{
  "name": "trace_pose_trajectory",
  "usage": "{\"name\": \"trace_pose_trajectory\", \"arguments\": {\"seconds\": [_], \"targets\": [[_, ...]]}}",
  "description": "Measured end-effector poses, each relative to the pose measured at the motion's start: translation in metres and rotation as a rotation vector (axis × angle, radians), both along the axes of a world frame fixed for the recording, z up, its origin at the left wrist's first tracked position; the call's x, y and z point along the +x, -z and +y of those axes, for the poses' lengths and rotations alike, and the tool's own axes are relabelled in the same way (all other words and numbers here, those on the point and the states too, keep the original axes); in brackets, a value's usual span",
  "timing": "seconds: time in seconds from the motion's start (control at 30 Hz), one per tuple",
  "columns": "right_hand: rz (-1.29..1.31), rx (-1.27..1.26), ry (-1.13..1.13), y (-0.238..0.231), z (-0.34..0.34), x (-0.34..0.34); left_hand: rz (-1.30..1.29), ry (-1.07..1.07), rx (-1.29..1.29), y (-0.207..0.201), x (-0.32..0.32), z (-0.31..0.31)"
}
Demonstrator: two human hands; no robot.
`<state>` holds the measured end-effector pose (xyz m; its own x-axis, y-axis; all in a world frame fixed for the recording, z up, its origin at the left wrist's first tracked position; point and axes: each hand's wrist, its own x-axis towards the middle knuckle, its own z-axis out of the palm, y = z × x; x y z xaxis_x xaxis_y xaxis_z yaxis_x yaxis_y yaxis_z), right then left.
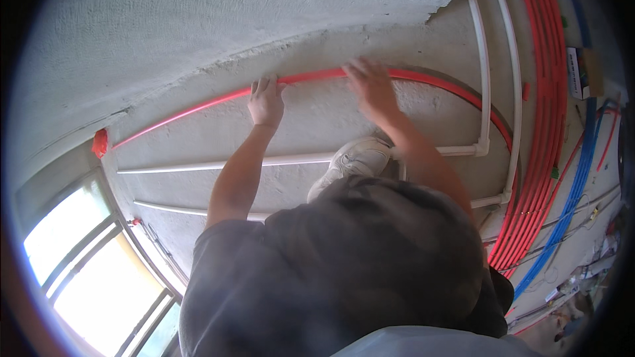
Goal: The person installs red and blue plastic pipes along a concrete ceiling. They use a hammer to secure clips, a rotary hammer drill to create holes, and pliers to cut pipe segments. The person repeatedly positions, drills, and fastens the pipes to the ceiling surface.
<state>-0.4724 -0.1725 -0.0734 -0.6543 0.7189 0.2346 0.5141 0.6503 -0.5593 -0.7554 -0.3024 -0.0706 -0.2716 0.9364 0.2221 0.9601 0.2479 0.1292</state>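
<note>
A long red conduit pipe runs along the foot of the rough grey wall, curving down at the right. My left hand is closed round it left of the middle, thumb and fingers over the pipe. Over the same pipe, farther right, lies my right hand, its fingers smeared by motion, so their grip is unclear. Beside the bent right part of the pipe is a dark grey strip. My shoe stands on the floor below, between my arms.
White pipes cross the concrete floor and turn at elbows on the right. A bundle of red pipes and a blue bundle run down the right side. A small box sits there. Windows are at lower left.
</note>
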Motion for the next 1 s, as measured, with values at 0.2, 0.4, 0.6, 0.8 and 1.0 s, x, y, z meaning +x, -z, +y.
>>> {"name": "trace_pose_trajectory", "arguments": {"seconds": [0.2,0.4,0.6,0.8,1.0], "targets": [[0.060,-0.081,0.070,0.017,-0.010,-0.015,0.009,0.045,-0.075,-0.001,-0.007,-0.010],[0.138,-0.124,0.104,0.033,-0.012,-0.013,0.012,0.025,-0.160,0.006,-0.011,-0.007],[0.159,-0.059,0.167,0.029,-0.008,0.005,0.026,0.063,-0.231,0.007,-0.006,-0.003],[-0.108,0.053,0.158,0.018,0.035,0.091,0.017,0.116,-0.153,0.007,-0.005,0.005],[0.025,0.051,0.167,0.029,0.045,0.102,-0.007,0.109,-0.197,0.006,-0.007,0.005]]}}
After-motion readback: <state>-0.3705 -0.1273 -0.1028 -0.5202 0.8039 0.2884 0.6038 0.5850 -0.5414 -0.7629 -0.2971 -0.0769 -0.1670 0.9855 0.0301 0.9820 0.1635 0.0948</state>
